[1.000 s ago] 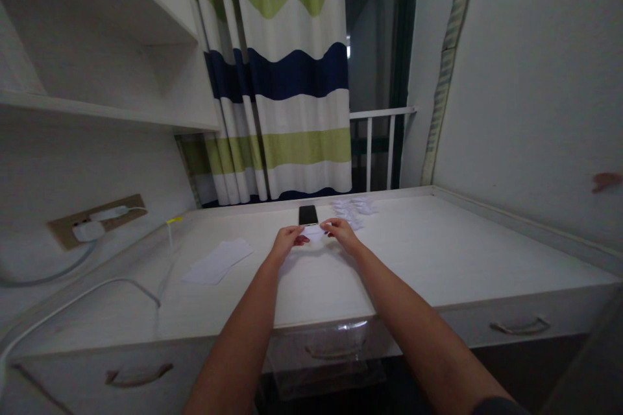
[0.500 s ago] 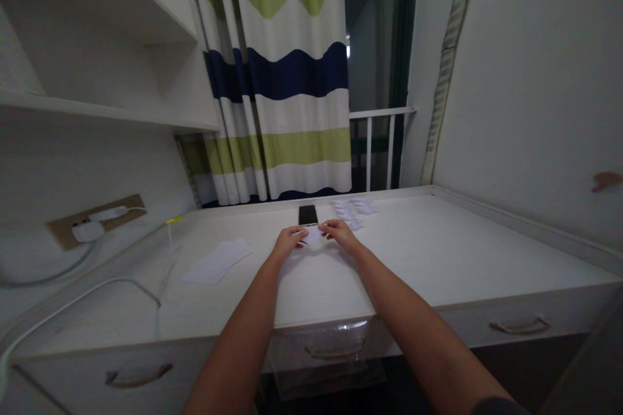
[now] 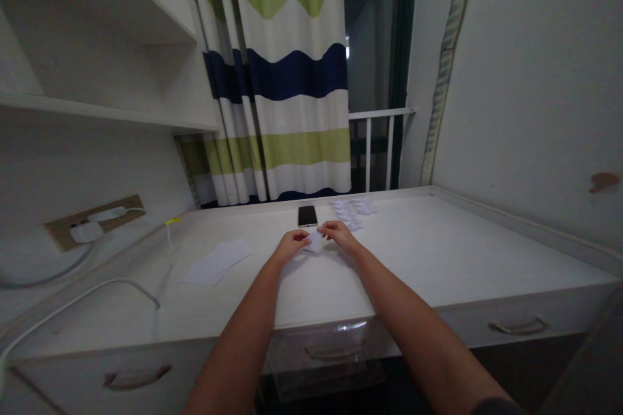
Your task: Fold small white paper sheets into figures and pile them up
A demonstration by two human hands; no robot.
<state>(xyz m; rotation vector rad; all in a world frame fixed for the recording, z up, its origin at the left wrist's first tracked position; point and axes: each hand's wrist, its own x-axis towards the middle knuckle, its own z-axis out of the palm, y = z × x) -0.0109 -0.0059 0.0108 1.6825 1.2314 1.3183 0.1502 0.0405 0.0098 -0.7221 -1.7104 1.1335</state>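
Here, left hand (image 3: 291, 245) and right hand (image 3: 339, 236) pinch small white paper (image 3: 315, 242) between them, near smartphone (image 3: 307, 216).

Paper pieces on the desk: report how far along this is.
Done: small white paper pieces lie grouped right of the phone. In hand: one white paper piece between the left hand and right hand. Left: white paper sheets lie apart on the desk.

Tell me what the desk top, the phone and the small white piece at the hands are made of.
The small white piece between the left hand and right hand looks like thin matte paper, given its light, creased look. The desk top seems to be white laminate, faintly grained. The phone appears to have a dark glass face and gold-toned metal rim, though it's small here.
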